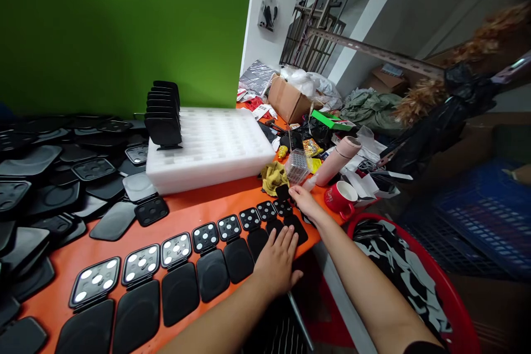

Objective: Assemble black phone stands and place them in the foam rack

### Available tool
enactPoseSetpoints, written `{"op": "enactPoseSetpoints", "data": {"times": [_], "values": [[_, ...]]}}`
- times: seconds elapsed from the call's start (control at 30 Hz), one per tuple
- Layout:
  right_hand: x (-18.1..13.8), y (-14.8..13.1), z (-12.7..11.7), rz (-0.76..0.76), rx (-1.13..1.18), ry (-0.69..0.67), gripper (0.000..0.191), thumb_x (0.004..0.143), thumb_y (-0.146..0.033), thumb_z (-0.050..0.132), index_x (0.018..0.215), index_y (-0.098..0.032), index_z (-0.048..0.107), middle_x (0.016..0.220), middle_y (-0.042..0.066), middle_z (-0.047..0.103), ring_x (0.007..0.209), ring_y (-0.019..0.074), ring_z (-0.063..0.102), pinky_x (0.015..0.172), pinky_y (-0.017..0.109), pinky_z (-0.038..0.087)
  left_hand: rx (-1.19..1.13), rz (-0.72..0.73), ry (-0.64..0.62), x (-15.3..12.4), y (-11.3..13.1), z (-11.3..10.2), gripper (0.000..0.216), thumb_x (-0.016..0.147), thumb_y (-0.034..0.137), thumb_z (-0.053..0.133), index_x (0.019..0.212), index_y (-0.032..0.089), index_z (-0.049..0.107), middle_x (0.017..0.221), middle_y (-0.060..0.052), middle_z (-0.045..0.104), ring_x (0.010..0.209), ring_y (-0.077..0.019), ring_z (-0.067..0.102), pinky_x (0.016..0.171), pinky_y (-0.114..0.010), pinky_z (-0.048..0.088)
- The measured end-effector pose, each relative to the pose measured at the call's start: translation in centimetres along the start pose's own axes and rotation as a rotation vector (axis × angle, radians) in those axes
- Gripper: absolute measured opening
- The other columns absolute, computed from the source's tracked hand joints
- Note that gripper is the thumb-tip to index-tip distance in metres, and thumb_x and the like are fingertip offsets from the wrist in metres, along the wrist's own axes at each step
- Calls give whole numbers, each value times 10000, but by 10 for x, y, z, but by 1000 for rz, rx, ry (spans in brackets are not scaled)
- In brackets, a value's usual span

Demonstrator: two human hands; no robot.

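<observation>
A row of open black hinged cases with round white-dotted lids lies along the orange table's front edge. My left hand rests flat, fingers apart, on the cases near the row's right end. At the far right end of the row my right hand pinches a small black piece between its fingertips, just above the last open case.
A heap of black cases fills the left. A white foam tray holds a black stack. A yellow cloth, red mug, pink tube, cardboard box and clutter sit at right; a red basket stands below.
</observation>
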State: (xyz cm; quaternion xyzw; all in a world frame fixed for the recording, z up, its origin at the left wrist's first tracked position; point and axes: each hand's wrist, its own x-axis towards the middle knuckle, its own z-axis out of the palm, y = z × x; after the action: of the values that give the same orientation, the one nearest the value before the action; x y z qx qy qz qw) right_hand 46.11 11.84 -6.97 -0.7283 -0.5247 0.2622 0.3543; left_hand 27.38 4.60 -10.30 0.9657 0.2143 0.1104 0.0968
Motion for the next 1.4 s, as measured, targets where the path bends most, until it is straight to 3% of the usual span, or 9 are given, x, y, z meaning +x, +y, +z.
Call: {"op": "enactPoseSetpoints", "data": {"times": [0.23, 0.7, 1.4], "values": [[-26, 15, 9, 70, -167, -3, 259, 818, -356, 388, 769, -175, 568, 753, 26, 599, 707, 153, 523, 653, 256, 379, -5, -8, -2, 1, 1, 3, 757, 802, 572, 315, 1380, 96, 201, 1462, -124, 106, 1332, -271, 60, 1055, -487, 27], [-27, -2, 2, 26, -468, -71, 249, 875, -293, 367, 803, -173, 573, 813, 45, 631, 746, 149, 553, 653, 231, 357, 7, -6, -1, 0, 1, -1, 765, 793, 580, 335, 1380, 108, 205, 1459, -122, 130, 1331, -266, 74, 1059, -479, 32], [-19, -17, -2, -28, -777, -148, 265, 824, -402, 448, 736, -178, 561, 808, 56, 619, 786, 194, 548, 673, 272, 335, 25, -22, 5, 2, 2, 4, 749, 797, 564, 334, 1379, 108, 213, 1461, -121, 113, 1334, -270, 42, 1055, -490, 18]]}}
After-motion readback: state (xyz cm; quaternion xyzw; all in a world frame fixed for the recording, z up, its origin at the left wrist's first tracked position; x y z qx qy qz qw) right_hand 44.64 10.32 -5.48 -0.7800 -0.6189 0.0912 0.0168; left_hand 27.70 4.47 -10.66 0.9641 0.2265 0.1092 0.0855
